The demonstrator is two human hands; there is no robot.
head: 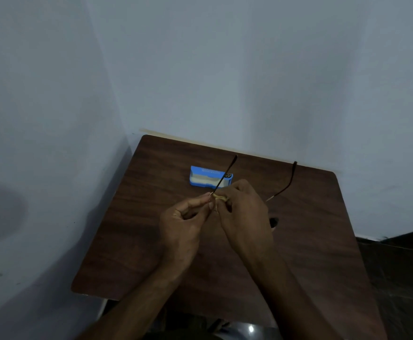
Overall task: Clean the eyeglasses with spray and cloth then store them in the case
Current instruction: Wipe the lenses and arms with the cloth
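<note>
Case (200, 176) open beyond the fingertips, pale lining showing. Glasses (290, 179) between both hands: left hand (183, 224) pinching the frame end, right hand (244, 212) clamped on cloth (221, 197) at the frame. Lenses hidden behind the right fingers.

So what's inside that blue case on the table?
Only a pale lining shows inside the open blue case. Its near right corner is covered by the right hand and an arm of the glasses, so that part cannot be seen.

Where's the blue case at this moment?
Head view: the blue case lies on the brown table near its far edge, just beyond the left hand and right hand.
</note>
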